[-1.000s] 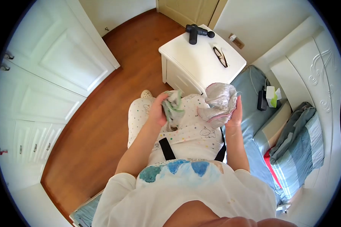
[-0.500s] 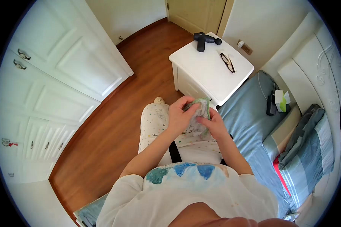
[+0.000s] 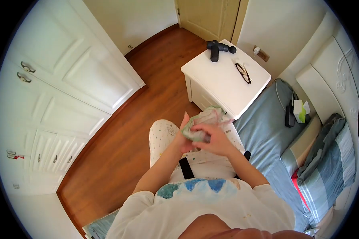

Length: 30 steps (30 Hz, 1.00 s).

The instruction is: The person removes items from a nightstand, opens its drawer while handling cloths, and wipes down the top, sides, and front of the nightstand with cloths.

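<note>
A crumpled pale cloth item with green edging and some pink (image 3: pixel 206 120) is between my hands, above my lap. My left hand (image 3: pixel 182 137) supports its left side, thumb pointing up and the other fingers mostly behind the cloth. Over its lower right part lies my right hand (image 3: pixel 213 139), its bent fingers pressed into the fabric and slightly blurred. Whether the pink part is a separate piece, I cannot tell. Beneath the hands are my white dotted trousers (image 3: pixel 162 137).
Ahead stands a white nightstand (image 3: pixel 215 81) with a black massage gun (image 3: pixel 215 49) and glasses (image 3: pixel 243 73). At right is a bed with blue sheets (image 3: pixel 259 119), a tissue box (image 3: pixel 299 110) and pillows (image 3: pixel 331 159). White cabinets (image 3: pixel 75 67) line the left.
The two cloth pieces, first held apart, came together at my lap. Since the middle frame, my left hand has moved to the cloth's left side and my right hand across its front.
</note>
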{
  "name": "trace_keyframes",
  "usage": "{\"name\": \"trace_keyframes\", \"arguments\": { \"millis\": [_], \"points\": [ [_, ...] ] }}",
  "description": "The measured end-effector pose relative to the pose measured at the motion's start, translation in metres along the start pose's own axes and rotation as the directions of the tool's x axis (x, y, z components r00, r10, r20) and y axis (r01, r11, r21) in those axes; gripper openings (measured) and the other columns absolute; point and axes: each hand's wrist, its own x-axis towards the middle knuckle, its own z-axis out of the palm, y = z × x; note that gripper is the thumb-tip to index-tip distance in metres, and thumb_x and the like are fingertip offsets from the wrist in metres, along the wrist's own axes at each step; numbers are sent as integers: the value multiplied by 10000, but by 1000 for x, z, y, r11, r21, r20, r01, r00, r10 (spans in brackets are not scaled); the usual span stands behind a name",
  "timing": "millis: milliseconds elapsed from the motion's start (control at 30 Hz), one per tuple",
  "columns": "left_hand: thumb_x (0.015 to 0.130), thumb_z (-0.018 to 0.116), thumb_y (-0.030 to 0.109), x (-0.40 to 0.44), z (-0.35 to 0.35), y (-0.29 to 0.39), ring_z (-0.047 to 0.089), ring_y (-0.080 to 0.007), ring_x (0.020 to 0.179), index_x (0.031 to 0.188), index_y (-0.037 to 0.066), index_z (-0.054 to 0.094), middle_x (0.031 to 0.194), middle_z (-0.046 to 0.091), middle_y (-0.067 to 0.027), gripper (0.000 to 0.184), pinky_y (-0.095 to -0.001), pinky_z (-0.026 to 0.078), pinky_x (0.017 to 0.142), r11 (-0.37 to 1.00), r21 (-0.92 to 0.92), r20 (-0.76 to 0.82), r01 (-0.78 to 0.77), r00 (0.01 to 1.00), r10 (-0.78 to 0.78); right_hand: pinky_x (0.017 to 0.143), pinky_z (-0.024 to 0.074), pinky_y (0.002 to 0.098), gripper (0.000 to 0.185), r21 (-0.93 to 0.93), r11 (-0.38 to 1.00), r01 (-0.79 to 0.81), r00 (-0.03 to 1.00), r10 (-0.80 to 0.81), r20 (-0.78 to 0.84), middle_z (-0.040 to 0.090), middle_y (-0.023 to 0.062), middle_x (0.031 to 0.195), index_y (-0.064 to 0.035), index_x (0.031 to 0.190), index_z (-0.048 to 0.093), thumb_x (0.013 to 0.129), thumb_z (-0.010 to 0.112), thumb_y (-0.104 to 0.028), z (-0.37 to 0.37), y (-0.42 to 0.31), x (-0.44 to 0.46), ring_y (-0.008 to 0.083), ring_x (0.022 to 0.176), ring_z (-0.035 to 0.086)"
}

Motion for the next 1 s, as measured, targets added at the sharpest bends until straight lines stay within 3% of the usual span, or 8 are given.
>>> {"name": "trace_keyframes", "arguments": {
  "millis": [100, 233, 400, 467, 600, 667, 800, 1000],
  "points": [
    [883, 433, 422, 18, -61, -5, 574, -274, 987, 1151, 26, 503, 1072, 587, -138, 483, -402, 472, 867, 998, -58, -49, 4, 999, -7, 757, 461, 261, 386, -76, 978, 192, 981, -191, 21, 605, 57, 1031, -43, 1107, 562, 741, 674, -96, 11, 20, 10, 116, 887, 565],
    [818, 537, 243, 39, -112, 2, 593, -275, 930, 1135, 40, 519, 1042, 601, -126, 377, -401, 497, 811, 987, -159, -220, -4, 975, -32, 738, 463, 251, 338, 132, 991, -18, 999, 12, 52, 621, 54, 999, -42, 1087, 582, 762, 657, -96, -2, 29, 35, 122, 867, 580],
    [823, 540, 220, 77, -157, 31, 578, -278, 976, 1150, 35, 509, 1063, 598, -129, 377, -411, 476, 852, 960, -263, -372, -95, 928, -10, 666, 444, 198, 165, 239, 962, -131, 893, 219, -393, 623, 21, 956, -35, 999, 614, 839, 586, -65, -51, 96, 97, 57, 812, 553],
    [822, 542, 207, 94, -181, 39, 569, -282, 997, 1173, 31, 491, 1090, 587, -128, 396, -417, 469, 862, 937, -341, -362, -81, 931, -51, 608, 408, 157, 164, 154, 980, -124, 785, 192, -589, 610, -4, 948, -38, 1012, 605, 851, 581, -62, -78, 118, 141, 22, 775, 520],
    [827, 524, 178, 122, -181, 39, 576, -258, 979, 1171, 16, 490, 1081, 585, -124, 382, -390, 481, 848, 950, -305, -468, -74, 880, -82, 673, 440, 282, 523, -282, 911, -301, 573, -64, -817, 559, 86, 1079, -35, 1125, 518, 722, 737, -285, -139, 150, 252, 196, 957, 530],
    [831, 519, 185, 127, -184, 46, 581, -245, 969, 1164, 14, 492, 1062, 592, -115, 375, -374, 487, 837, 930, -366, -433, -29, 890, -143, 755, 439, 328, 617, -402, 827, -393, 574, -121, -810, 520, 161, 1079, -1, 1155, 465, 697, 750, -302, -153, 183, 296, 241, 942, 522],
    [831, 522, 200, 132, -183, 67, 595, -240, 933, 1143, 9, 499, 1038, 601, -114, 367, -365, 502, 806, 918, -392, -514, -52, 841, -171, 784, 437, 330, 585, -154, 924, -351, 531, 61, -845, 511, 169, 1039, 9, 1201, 387, 747, 692, -200, -139, 195, 315, 247, 894, 528],
    [825, 528, 218, 128, -196, 72, 617, -237, 876, 1133, 21, 509, 989, 619, -122, 366, -364, 518, 763, 899, -437, -566, 22, 770, -294, 785, 421, 325, 542, -155, 881, -448, 704, 241, -668, 478, 139, 1043, 18, 1198, 368, 754, 656, -98, -100, 149, 221, 216, 889, 495]
  ]
}}
